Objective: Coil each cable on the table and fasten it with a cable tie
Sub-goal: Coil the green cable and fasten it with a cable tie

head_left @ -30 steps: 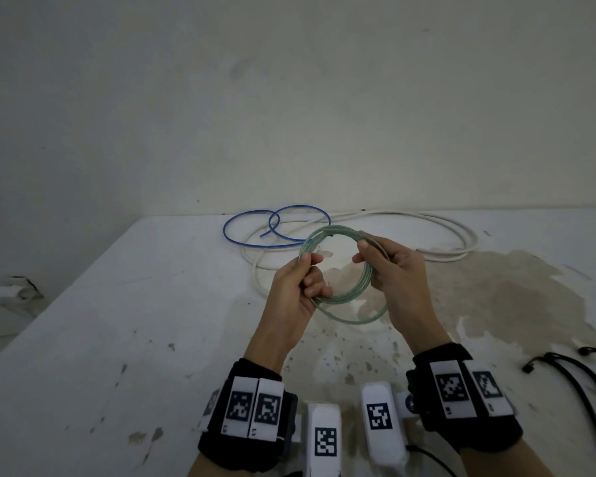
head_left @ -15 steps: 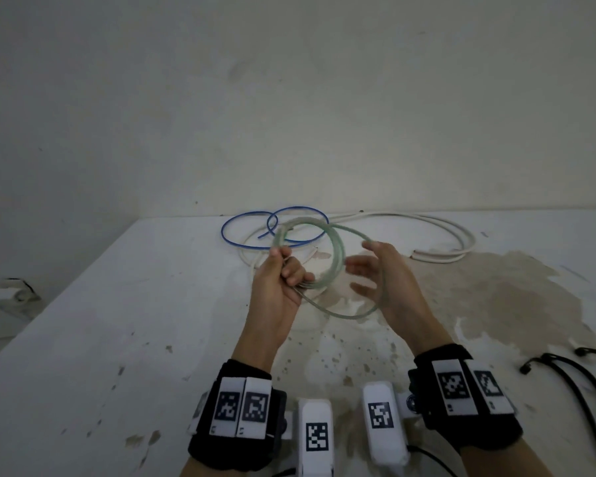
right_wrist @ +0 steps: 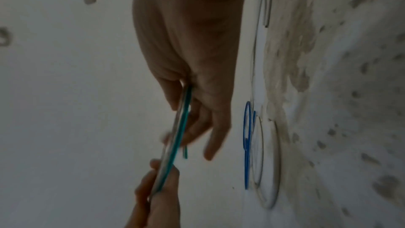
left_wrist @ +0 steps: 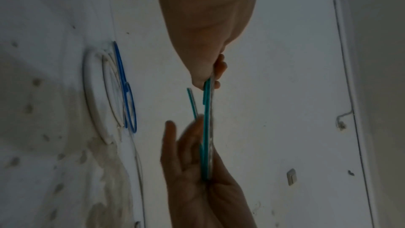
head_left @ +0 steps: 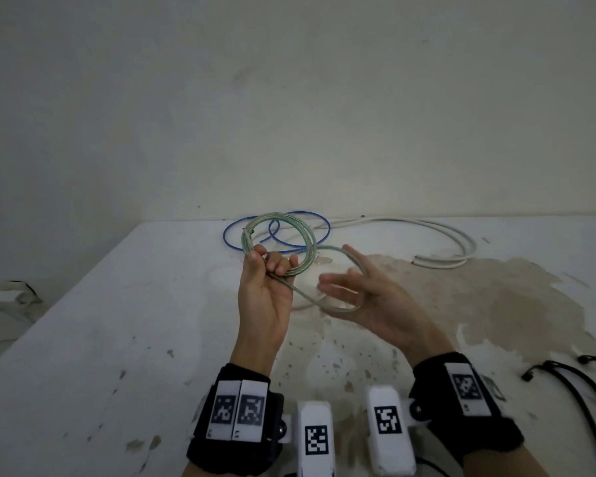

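I saw the white worktop [head_left: 117,339] reach back to the wall, and its left edge ran slanting down toward me. My hands were up in the air over the middle of it, with bare room under them and to the left. At the back edge lay the blue cable [head_left: 279,232] in two loops and the white cable [head_left: 444,246] in long curves, both well apart from my hands. The black cables [head_left: 572,383] lay near the right side, close to me. A big brown stain [head_left: 496,297] spread over the right part. My left hand [head_left: 267,290] stood upright with the palm turned to me, and its fingers [head_left: 283,265] were curled and pinching the green cable [head_left: 279,235] at the bottom of its coil. The coil stood up above that hand. One loose loop of the green cable swung down and to the right. My right hand [head_left: 369,297] was beside it, tilted to the left, with its fingers [head_left: 355,259] spread out straight. The loose loop passed across those fingers, and the hand looked a bit blurred.
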